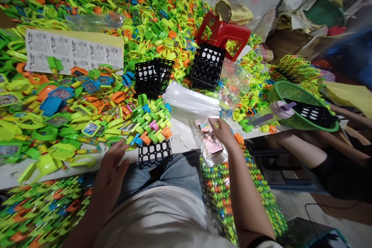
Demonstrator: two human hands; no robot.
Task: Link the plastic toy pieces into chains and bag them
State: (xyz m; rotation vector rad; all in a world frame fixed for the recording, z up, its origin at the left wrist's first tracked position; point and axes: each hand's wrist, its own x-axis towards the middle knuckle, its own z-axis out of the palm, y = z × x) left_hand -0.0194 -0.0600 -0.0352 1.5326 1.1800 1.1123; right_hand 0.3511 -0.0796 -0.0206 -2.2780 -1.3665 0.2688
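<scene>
My left hand (114, 164) hovers at the table's front edge with its fingers apart and nothing in them. To its right, a black grid tray (155, 154) juts over the edge near my lap, its upper part filled with small green, orange and blue plastic pieces (152, 122). My right hand (222, 133) is beside a phone with a pink screen (212, 143); thumb and fingers look bent, and whether they hold anything is unclear. Clear plastic bags (192, 100) lie just beyond the phone.
Toy watches (99, 108) are heaped over the table. Black trays (207, 66) are stacked near a red stool (222, 35). A sticker sheet (72, 50) lies back left. At right are a tumbler (274, 112), a green basket (308, 120) and another person's arms (302, 149).
</scene>
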